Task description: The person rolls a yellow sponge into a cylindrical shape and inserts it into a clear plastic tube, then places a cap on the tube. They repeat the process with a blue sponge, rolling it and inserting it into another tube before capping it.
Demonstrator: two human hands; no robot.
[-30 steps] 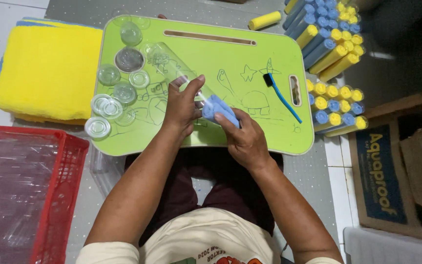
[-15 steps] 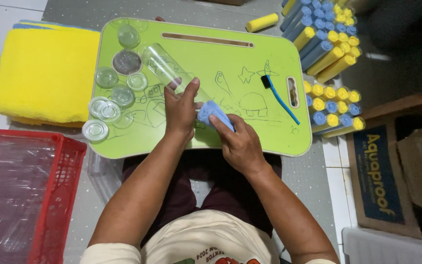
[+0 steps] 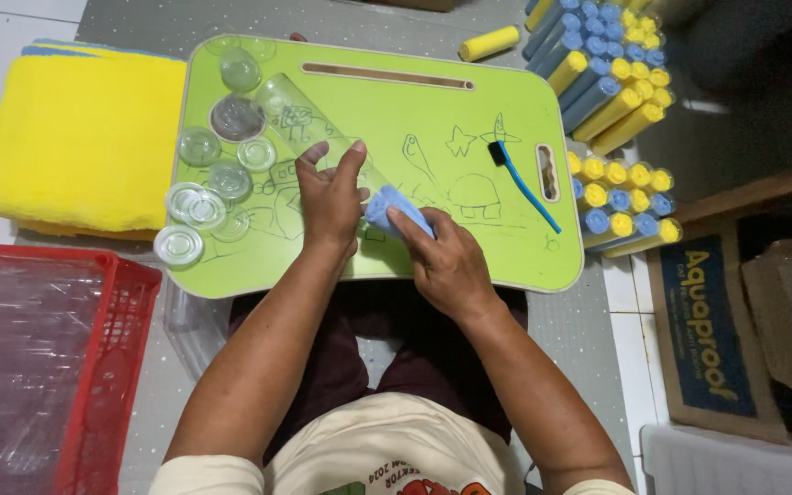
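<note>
Green lap desk (image 3: pixel 433 110), left hand (image 3: pixel 327 197) grip closed round clear tube (image 3: pixel 300 115), right hand (image 3: pixel 446 261) pinching blue roll (image 3: pixel 396 209)

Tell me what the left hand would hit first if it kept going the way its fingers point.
The left hand points up the green lap desk. It already rests on the clear plastic tube; straight on, it would likely just run along that tube, though depth is hard to judge.

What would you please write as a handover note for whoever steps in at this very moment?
Left hand: grip on the clear plastic tube, lying tilted on the green lap desk.
Right hand: holds the blue foam roll at the tube's near end.
Done: finished blue and yellow tubes are stacked on the right.
Left: the clear caps on the desk's left side lie loose.
</note>
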